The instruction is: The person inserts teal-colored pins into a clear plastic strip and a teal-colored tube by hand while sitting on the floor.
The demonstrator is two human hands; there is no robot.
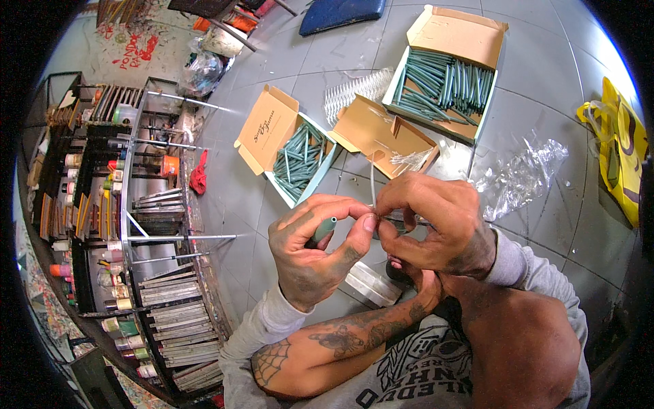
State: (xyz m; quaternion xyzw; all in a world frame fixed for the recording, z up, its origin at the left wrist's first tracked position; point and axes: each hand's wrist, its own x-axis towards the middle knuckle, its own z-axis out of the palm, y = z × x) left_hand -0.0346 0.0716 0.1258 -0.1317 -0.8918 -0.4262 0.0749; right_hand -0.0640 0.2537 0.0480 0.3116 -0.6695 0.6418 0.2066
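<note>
My left hand is closed, with a dark green hollow tube tucked under its curled fingers, open end facing up. Its thumb and forefinger meet the fingertips of my right hand, which is also closed in a pinch. From between the fingertips a thin whitish tube rises upright; its lower end is hidden by the fingers. Just beyond my hands lies a small open cardboard box holding thin white pieces. My bare crossed legs are below.
Two open boxes of green tubes stand beyond: a smaller one left, a larger one right. Clear plastic wrap and a yellow bag lie at right. A row of thin white pieces lies behind. A rack with jars stands left.
</note>
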